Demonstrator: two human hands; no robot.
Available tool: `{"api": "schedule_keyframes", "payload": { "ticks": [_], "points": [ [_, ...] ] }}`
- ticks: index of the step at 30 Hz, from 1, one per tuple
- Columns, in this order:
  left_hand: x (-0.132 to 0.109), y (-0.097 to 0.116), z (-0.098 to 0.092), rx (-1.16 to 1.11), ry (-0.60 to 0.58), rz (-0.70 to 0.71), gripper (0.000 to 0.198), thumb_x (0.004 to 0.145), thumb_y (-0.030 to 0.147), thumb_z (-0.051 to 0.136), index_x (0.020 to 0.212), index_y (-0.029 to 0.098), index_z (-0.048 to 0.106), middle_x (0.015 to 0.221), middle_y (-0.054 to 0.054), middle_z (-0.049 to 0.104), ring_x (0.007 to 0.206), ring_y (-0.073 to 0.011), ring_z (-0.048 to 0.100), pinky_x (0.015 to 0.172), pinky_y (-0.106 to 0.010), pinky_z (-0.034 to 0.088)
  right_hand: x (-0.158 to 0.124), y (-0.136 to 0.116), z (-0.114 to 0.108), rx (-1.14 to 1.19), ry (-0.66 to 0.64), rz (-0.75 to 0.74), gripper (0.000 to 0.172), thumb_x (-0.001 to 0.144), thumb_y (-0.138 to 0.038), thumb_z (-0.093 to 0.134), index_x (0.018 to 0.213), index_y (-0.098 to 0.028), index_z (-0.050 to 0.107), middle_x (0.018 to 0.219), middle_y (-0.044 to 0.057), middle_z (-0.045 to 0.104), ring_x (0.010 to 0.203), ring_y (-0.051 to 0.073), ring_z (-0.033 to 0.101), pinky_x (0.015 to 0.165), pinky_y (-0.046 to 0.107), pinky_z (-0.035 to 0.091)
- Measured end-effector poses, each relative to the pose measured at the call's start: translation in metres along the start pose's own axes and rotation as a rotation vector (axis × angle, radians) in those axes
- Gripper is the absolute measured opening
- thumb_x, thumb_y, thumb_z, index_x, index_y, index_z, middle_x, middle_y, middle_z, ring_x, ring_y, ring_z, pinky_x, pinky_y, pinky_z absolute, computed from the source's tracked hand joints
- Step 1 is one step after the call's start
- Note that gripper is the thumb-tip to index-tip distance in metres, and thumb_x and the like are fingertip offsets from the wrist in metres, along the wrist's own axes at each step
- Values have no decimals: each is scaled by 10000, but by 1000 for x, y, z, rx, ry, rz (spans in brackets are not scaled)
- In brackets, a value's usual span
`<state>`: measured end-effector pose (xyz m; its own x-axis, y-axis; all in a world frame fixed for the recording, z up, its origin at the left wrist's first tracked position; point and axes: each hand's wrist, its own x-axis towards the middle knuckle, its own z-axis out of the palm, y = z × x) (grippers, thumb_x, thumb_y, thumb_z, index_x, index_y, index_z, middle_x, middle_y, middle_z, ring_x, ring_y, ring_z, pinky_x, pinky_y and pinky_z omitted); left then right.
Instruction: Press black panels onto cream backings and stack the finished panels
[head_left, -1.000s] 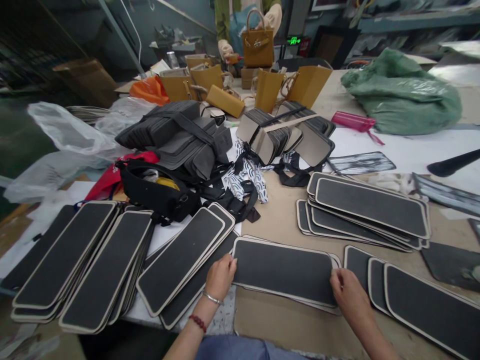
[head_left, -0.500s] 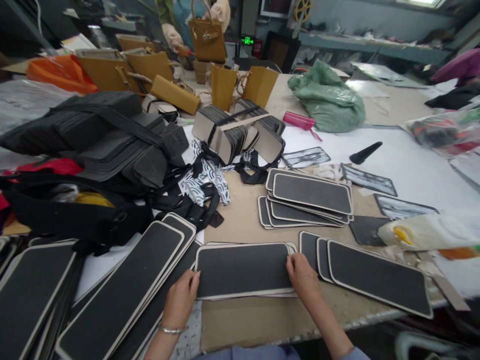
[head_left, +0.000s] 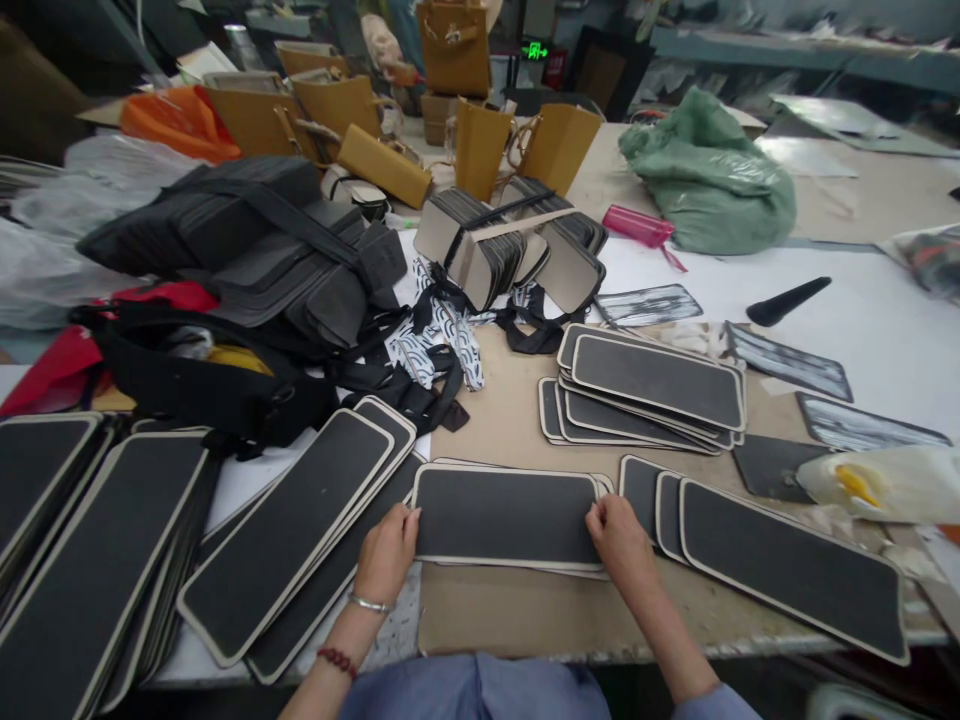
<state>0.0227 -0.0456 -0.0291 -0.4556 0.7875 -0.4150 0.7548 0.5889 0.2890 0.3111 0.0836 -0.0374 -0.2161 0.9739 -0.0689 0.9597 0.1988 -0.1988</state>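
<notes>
A black rounded-corner panel with a pale border (head_left: 506, 517) lies flat before me, on top of at least one more like it. My left hand (head_left: 388, 548) pinches its left end between thumb and fingers. At the opposite end, my right hand (head_left: 616, 530) grips the right edge with curled fingers. To the left, similar panels (head_left: 296, 525) rest slantwise in a fanned stack. On the right, several more panels (head_left: 787, 555) overlap close to my right hand. Behind sits another stack of panels (head_left: 656, 380).
Strapped bundles of dark pieces (head_left: 262, 230) and a black bag (head_left: 202, 370) fill the left. Tan handbags (head_left: 480, 150), a green plastic bag (head_left: 709, 175) and a pink roll (head_left: 637, 225) stand farther back. A whitish container (head_left: 885, 480) lies at right. Another person's hand shows beyond.
The view has shifted left and slightly down, so the scene sits farther right and higher. Both hands still hold the panel's ends, with little visible movement of the panel on the table.
</notes>
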Motion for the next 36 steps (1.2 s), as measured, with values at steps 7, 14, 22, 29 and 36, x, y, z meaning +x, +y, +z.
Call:
{"api": "schedule_keyframes", "payload": {
  "ticks": [7,14,22,29,36],
  "points": [
    [-6,7,-5,56,35,-64,242,905,269,338,844,153,541,848,-82,675,815,-192,642,627,-251,387,4,-1,0,-26,-84,55,158,782,-269,378,636,-224,340,652,-4,410,577,144,444,552,267,329],
    [-6,7,-3,31,62,-75,244,903,274,338,839,158,543,830,-73,675,797,-191,646,621,-256,405,7,-4,-4,17,-149,75,162,762,-282,373,621,-228,315,679,13,432,609,158,473,572,279,357],
    [-4,4,0,16,67,-81,230,900,255,335,842,153,533,830,-81,668,797,-197,641,639,-265,416,6,-1,2,-74,-130,67,184,806,-273,401,636,-216,359,668,-6,421,593,140,464,552,257,336],
    [-9,0,3,-50,162,-43,232,885,308,330,822,165,501,799,-86,619,784,-214,610,678,-297,430,4,-11,-5,-132,-136,78,153,826,-230,452,682,-179,437,686,-11,444,583,108,454,543,233,308],
    [-8,-4,5,-396,190,-105,180,760,380,438,775,205,480,651,-6,543,651,-180,546,660,-292,398,4,-16,-10,-163,-142,101,121,839,-214,457,728,-166,455,721,1,472,587,105,451,543,239,284]
  ]
}}
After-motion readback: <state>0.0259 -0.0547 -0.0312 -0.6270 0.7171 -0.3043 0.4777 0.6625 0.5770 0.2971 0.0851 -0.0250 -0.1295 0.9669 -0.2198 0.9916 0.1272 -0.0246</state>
